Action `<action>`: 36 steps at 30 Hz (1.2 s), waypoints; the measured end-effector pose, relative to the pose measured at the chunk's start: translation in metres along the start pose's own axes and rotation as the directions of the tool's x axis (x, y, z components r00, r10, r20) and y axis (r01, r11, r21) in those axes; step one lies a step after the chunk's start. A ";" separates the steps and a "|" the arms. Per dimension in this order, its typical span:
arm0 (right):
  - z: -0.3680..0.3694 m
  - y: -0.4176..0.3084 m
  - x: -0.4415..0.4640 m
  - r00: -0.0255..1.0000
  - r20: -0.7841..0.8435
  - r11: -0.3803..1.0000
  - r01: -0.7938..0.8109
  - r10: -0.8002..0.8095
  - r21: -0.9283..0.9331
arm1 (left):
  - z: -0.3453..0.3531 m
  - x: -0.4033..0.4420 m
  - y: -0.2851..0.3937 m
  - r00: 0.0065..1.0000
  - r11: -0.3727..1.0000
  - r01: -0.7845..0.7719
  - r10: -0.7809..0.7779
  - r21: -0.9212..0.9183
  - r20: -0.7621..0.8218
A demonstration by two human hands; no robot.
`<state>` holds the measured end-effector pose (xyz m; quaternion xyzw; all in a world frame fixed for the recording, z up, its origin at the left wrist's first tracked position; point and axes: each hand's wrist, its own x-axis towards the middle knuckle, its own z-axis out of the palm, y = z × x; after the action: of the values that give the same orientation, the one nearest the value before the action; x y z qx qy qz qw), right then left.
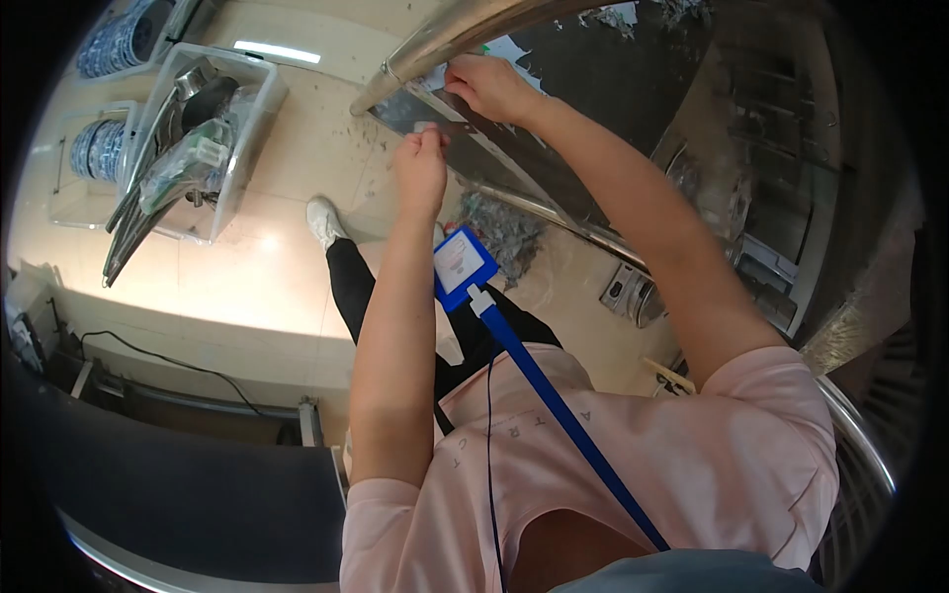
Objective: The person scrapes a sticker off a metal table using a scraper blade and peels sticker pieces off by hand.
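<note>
My left hand (pixel 422 170) is raised in front of a metal-framed dark panel (pixel 618 89), its fingers pinched together. A small pale scrap (pixel 425 127) shows at its fingertips. My right hand (pixel 491 89) is closed at the panel's near edge, with fingers bent against the surface; what they grip, if anything, is hidden. Torn whitish film (pixel 514 54) clings to the panel close to the right hand. A round metal tube (pixel 435 49) runs along the panel's far side.
A heap of grey shreds (pixel 504 237) lies on the floor below the panel. On the left, a clear plastic bin (pixel 267 109) holds metal parts and bags, beside bins of blue-and-white rolls (pixel 97 150). A black-topped surface (pixel 198 504) stands at lower left, near a cable (pixel 168 358).
</note>
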<state>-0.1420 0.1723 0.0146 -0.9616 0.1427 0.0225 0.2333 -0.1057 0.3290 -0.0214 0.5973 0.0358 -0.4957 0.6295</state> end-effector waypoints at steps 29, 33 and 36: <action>0.018 -0.026 -0.062 0.356 0.618 -0.555 -0.272 0.701 0.786 | 0.033 0.020 0.006 0.998 0.972 -0.064 0.065 0.227 0.002; 0.017 -0.025 -0.066 0.302 0.610 -0.534 -0.300 0.733 0.790 | 0.038 0.021 -0.001 0.980 0.932 -0.131 0.172 0.337 -0.096; 0.014 -0.028 -0.065 0.288 0.605 -0.536 -0.287 0.742 0.794 | 0.043 0.022 0.002 0.963 0.860 -0.138 0.232 0.491 -0.137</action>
<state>-0.1955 0.2196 0.0215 -0.2004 0.6688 -0.1161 0.7064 -0.1166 0.2816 -0.0216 0.7791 -0.0849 -0.3665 0.5015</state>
